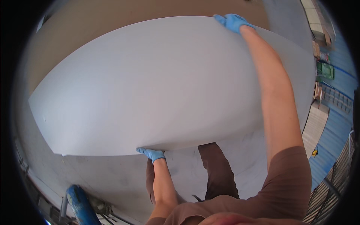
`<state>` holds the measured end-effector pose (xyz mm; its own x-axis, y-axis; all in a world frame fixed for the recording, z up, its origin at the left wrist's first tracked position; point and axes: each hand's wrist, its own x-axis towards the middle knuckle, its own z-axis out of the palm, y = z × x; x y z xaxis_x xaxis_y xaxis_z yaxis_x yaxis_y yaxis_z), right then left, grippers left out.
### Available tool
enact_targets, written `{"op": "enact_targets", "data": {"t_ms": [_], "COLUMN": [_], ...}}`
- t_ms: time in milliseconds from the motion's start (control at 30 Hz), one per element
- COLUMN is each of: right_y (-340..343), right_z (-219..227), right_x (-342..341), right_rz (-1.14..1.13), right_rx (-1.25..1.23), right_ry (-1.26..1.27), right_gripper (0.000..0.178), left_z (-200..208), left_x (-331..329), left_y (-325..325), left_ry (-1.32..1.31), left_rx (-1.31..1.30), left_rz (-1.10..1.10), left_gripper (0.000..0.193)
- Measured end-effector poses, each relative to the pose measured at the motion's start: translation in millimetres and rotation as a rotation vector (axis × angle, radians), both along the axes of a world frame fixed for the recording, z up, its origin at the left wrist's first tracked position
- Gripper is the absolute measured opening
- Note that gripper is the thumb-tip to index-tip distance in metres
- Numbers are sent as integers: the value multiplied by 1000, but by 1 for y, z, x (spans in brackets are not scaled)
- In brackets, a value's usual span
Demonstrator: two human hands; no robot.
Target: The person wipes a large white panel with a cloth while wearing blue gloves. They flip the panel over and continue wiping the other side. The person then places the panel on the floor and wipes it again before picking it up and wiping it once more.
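Grey sheet [161, 86] fills the middle of the head view, stretching from nine o'clock to three. The right arm reaches up nearly straight from four o'clock, its blue-gloved right hand [233, 23] pinching the far edge at one o'clock. At seven o'clock the gloved left hand [150, 153] pinches the near edge, its forearm rising from six o'clock. Fingers under the sheet are hidden. The right arm covers part of the sheet, which hides the upper legs' far side; the blue cylinder [80, 206] near seven is cut off.
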<state>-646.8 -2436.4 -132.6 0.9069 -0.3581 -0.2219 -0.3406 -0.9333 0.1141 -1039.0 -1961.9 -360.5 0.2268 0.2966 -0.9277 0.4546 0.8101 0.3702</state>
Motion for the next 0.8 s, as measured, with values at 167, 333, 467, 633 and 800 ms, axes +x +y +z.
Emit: {"op": "enact_targets", "data": {"t_ms": [167,333,467,633,800], "right_y": [14,-1,-18,-28,-29], "right_z": [-50,-117,-155,-187,-216], "right_x": [-6,-3,18,21,8], "right_rz": [-88,-95,-88,-128,-98], "right_rx": [22,24,41,78,104], "right_ry": [214,205,210,406,234], "right_gripper": [85,84,88,96,89], "left_z": [-50,-98,-108,-107,-115], "left_x": [-22,-40,-28,-14,-21], "left_y": [13,9,1,-2,-3], "left_ry": [-53,-129,-90,-16,-2], "left_rx": [20,90,165,137,203], "left_rz": [25,-31,-55,-30,-98], "left_gripper": [104,104,105,104,101]}}
